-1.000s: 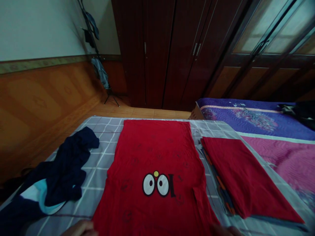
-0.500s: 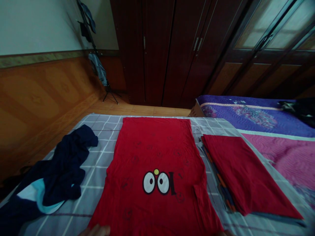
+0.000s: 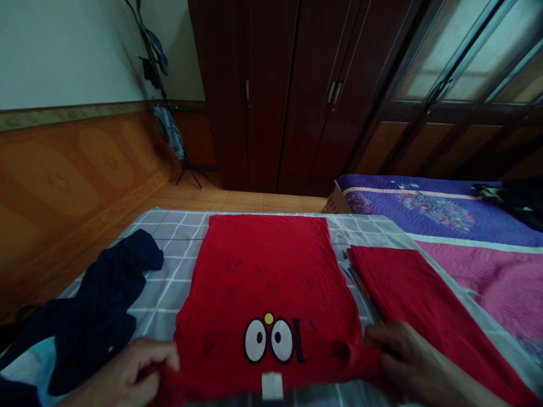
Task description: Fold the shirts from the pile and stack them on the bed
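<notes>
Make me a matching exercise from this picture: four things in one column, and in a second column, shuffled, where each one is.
Things:
1. Left hand
2. Right hand
3. Navy garment
4. White tag

Places:
A. Middle of the red T-shirt's near edge
B. Gripping the shirt's near right side
C. Bunched on the checked sheet, left of the shirt
D. Gripping the shirt's near left side

Pairs: 1-D, 2-B, 3-C, 4-A

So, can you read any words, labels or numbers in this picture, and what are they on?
"100": printed on the red T-shirt, upside down from this view, with the zeros drawn as cartoon eyes.
White tag at the shirt's edge: any writing is too small or blurred to read.
Nothing else readable shows.
</notes>
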`<state>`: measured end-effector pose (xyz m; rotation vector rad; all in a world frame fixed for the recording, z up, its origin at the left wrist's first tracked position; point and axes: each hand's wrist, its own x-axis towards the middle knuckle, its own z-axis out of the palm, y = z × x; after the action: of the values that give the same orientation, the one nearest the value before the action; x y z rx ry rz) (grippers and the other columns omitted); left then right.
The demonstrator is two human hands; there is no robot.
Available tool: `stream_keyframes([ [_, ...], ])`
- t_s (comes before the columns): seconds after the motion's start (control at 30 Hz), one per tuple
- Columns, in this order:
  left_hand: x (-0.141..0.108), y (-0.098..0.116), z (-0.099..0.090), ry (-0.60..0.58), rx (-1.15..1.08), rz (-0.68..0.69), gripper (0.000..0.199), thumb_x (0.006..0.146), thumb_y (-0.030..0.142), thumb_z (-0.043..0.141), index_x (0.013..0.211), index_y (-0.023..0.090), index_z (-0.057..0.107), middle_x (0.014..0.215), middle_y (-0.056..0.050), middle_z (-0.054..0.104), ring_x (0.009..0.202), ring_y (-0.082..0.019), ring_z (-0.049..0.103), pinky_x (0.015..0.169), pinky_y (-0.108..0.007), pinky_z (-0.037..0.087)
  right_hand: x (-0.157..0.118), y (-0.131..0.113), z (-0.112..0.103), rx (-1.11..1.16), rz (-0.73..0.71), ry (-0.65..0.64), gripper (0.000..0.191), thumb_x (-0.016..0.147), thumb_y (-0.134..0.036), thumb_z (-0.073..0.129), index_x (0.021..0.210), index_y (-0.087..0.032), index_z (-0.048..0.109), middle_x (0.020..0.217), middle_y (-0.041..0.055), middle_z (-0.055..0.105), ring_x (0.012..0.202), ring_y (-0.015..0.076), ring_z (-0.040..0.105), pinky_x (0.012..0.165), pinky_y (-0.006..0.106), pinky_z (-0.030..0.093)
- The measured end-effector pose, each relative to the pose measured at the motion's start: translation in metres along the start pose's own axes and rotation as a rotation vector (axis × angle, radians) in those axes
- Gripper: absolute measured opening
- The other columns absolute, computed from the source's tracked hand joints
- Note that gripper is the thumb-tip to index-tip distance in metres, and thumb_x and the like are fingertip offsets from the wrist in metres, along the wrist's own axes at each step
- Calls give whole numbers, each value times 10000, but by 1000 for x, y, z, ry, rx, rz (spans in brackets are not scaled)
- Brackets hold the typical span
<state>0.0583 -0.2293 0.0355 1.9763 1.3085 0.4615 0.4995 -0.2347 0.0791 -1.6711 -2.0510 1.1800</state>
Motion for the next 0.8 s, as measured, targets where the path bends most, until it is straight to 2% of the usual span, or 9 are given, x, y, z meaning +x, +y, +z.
stream_keyframes([
  [0.13,88,19,-66,-253,-471,-154,117,661,204,549,688,183,661,656,4,667,581,-152,593,532,-206,439,81,-8,-60,235,35,-55,118,525,-209,436,510,-172,547,457,-34,498,433,78,393,414,191,265],
  [0.2,137,23,-89,-226,-553,-136,114,635,179,592,709,136,667,680,6,676,610,-145,606,560,-191,434,126,-9,-89,275,44,-22,87,497,-187,471,483,-163,554,438,-38,484,416,64,360,405,185,231],
  [0.27,180,18,-100,-81,-593,-118,210,679,192,573,831,81,666,712,44,669,663,-133,624,603,-178,420,167,-9,-111,303,29,78,55,503,-161,520,479,-147,568,441,-34,492,420,55,365,408,178,225],
  [0.37,226,-7,-93,136,-643,-119,331,745,289,565,991,77,629,775,56,677,722,-144,650,653,-213,439,209,4,-117,336,32,194,81,585,-210,587,574,-136,618,477,-20,531,441,70,417,427,184,273],
  [0.43,243,-31,-77,221,-655,-142,387,646,341,706,943,103,635,782,-16,704,702,-181,660,639,-248,474,225,23,-107,359,44,264,167,652,-297,613,599,-138,613,470,-19,522,435,78,419,423,196,284],
  [0.53,251,-61,-53,358,-676,-146,507,590,391,775,991,128,610,917,-85,705,823,-221,663,736,-295,494,238,57,-89,392,38,346,266,716,-395,603,675,-134,630,504,-8,551,440,86,430,417,208,291],
  [0.6,251,-73,-45,400,-702,-141,569,596,397,777,1065,142,580,981,-83,693,895,-225,656,806,-312,483,246,73,-82,407,24,376,255,689,-372,637,742,-123,653,541,-1,582,456,90,450,422,209,305],
  [0.73,254,-81,-44,415,-772,-126,594,555,324,801,1071,137,572,934,-69,694,830,-225,665,789,-332,489,262,85,-82,429,9,429,255,593,-236,663,816,-111,674,538,-4,594,456,103,479,437,217,348],
  [0.8,259,-83,-45,461,-811,-94,574,581,320,781,1083,142,566,936,-62,690,808,-215,663,771,-329,490,266,88,-86,451,-11,482,327,626,-249,630,927,-125,664,647,18,650,527,123,545,498,228,413],
])
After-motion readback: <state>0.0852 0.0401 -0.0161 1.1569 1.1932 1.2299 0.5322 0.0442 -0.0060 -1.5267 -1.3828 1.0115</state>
